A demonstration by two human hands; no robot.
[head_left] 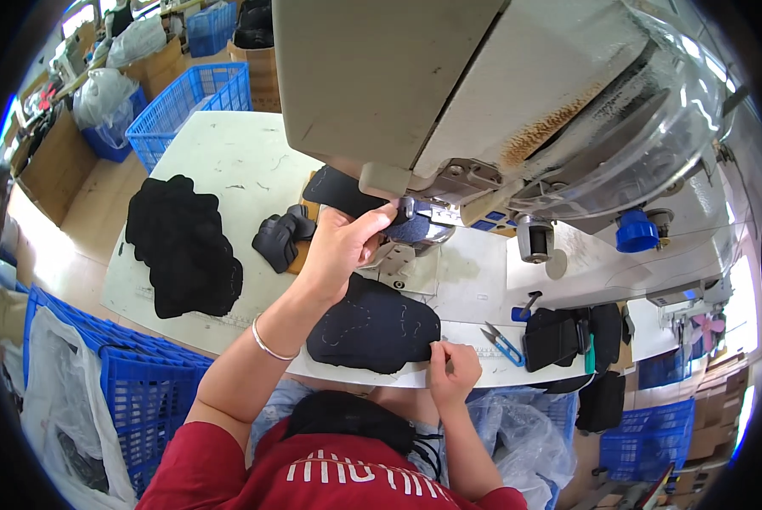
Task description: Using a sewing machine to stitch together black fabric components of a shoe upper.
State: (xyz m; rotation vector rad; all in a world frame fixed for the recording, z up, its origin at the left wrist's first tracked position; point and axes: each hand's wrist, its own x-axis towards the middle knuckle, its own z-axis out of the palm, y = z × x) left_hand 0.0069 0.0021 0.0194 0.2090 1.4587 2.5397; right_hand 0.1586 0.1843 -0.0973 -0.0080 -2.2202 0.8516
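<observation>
At the sewing machine (381, 85), my left hand (347, 242) reaches up under the machine head, closed, with its thumb against a small dark part by the needle area. What its fingers grip is hidden. Just beyond it lies a dark fabric piece (342, 187). A larger black fabric panel (372, 327) with pale stitch lines lies flat at the table's near edge. My right hand (455, 370) is closed, pinching that panel's right corner between thumb and finger.
A stack of black fabric pieces (181, 246) lies left, beside a small black bundle (280, 238). Blue thread snips (504, 344) and black pouches (555, 340) are on the right. Blue crates (155, 391) stand beside the white table (219, 140).
</observation>
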